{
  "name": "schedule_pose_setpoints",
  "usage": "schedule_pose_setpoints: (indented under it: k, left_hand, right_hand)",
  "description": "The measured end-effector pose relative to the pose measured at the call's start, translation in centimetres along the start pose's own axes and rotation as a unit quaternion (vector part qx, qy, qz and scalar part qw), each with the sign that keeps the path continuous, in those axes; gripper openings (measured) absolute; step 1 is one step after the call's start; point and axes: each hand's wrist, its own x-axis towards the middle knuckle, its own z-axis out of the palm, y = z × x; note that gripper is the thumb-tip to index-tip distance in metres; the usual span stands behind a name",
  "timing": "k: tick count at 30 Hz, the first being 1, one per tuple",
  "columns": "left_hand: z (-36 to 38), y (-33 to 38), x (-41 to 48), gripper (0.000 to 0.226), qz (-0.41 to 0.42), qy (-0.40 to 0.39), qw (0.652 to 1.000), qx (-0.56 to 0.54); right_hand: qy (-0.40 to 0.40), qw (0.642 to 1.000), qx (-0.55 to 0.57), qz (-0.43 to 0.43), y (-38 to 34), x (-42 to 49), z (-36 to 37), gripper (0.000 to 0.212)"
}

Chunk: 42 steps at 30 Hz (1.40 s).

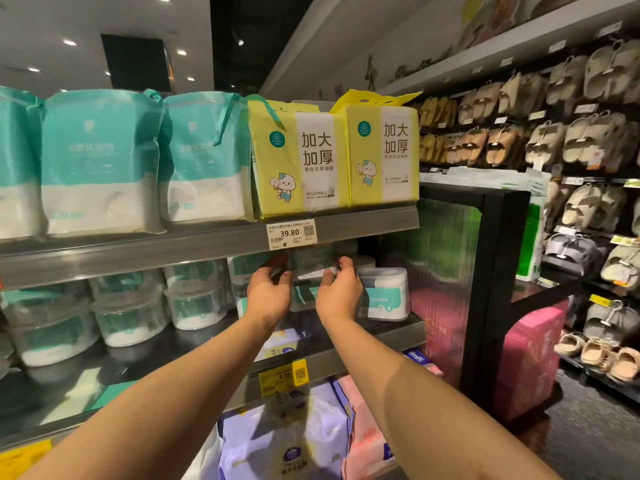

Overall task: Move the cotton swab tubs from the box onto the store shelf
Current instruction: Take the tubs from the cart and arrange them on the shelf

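Note:
A clear cotton swab tub [311,266] with a teal label sits high on the middle shelf [367,353], stacked on another tub [304,296]. My left hand [268,294] grips its left side with curled fingers, and my right hand [339,292] grips its right side. Both arms reach in under the upper shelf rail. One more swab tub [382,294] stands just right of my right hand, at the shelf's end. The box is out of view.
Stacked round clear tubs [128,306] fill the middle shelf to the left. Teal packs [100,161] and yellow packs [298,157] stand on the upper shelf. Purple and pink packs [287,441] lie below. A black frame [485,282] and racks of slippers [571,140] stand to the right.

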Motion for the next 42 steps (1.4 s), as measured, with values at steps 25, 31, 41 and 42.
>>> schedule_pose_setpoints:
  k: [25, 31, 41, 42]
  left_hand:
    - [1.8, 2.0, -0.7, 0.025, -0.03, -0.094, 0.992, 0.08]
    - [3.2, 2.5, -1.9, 0.022, -0.05, -0.146, 0.986, 0.069]
    - [4.4, 1.4, -3.4, 0.025, -0.109, -0.199, 0.97, 0.091]
    - [4.5, 1.6, -3.6, 0.025, -0.115, -0.203, 0.969, 0.087]
  right_hand:
    - [0.005, 0.883, -0.437, -0.172, -0.4, 3.0, -6.4, 0.051]
    - [-0.167, 0.891, -0.423, -0.005, 0.8, 5.0, -10.4, 0.099]
    - [-0.124, 0.97, -0.074, 0.198, 0.5, 4.0, -13.0, 0.081]
    - [-0.133, 0.965, -0.032, 0.224, 0.7, 3.8, -13.4, 0.075]
